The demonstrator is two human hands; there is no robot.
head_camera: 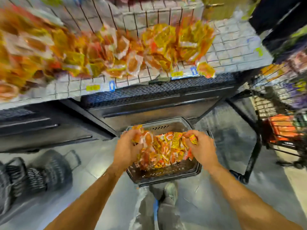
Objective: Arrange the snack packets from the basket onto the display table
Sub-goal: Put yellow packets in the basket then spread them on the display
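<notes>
Two-handed scoop in the basket (166, 177)!
My left hand (127, 147) and right hand (202, 149) curled round snack packets (163, 151) heaped inside it; I judged squeezing inward and lifting level safest.

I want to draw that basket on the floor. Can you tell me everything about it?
The basket is dark, looks like plastic, with small holes in its walls. It stands upright on the grey floor, just before the display table. A heap of orange and yellow snack packets lies in it. The left hand and right hand grip packets over it.
</notes>
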